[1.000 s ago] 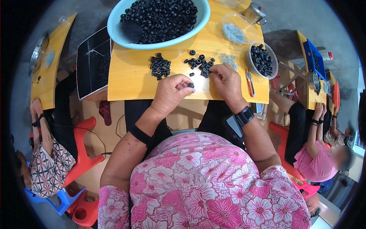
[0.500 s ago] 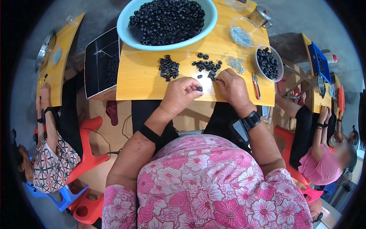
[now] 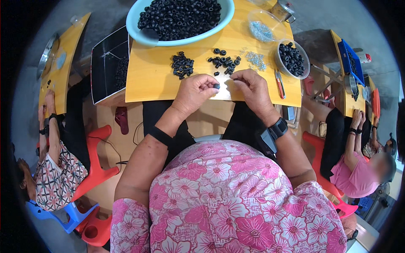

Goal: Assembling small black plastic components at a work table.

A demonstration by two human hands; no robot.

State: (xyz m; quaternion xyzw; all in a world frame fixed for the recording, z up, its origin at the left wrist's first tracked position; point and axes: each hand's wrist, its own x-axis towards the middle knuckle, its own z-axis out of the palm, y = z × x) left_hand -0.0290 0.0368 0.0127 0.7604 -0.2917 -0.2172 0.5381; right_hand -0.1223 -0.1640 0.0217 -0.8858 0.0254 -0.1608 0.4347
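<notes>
My left hand (image 3: 193,92) pinches a small black cap-like part (image 3: 216,86) between thumb and fingertips, just above the table's front edge. Facing it, a short gap away, is my right hand (image 3: 254,87). Its thumb and forefinger are drawn together, and whatever is between them is too small to see. A loose heap of small black parts (image 3: 228,63) lies just beyond the hands, with one single black part (image 3: 216,74) closer in. Farther left is a second heap of black pieces (image 3: 182,66). Small clear bits (image 3: 256,60) are scattered beyond my right hand.
On the yellow table (image 3: 147,84) stand a light-blue basin (image 3: 181,42) full of black parts, a clear tub (image 3: 307,69) of black parts, a shallow clear dish (image 3: 276,29) and a metal mug (image 3: 282,9). Red-handled snips (image 3: 280,86) lie right. Co-workers sit at both side tables.
My right hand has come away from the black heap toward my left hand, and its thumb and forefinger show more. The left keeps its pinch on the cap. The whole view has shifted slightly.
</notes>
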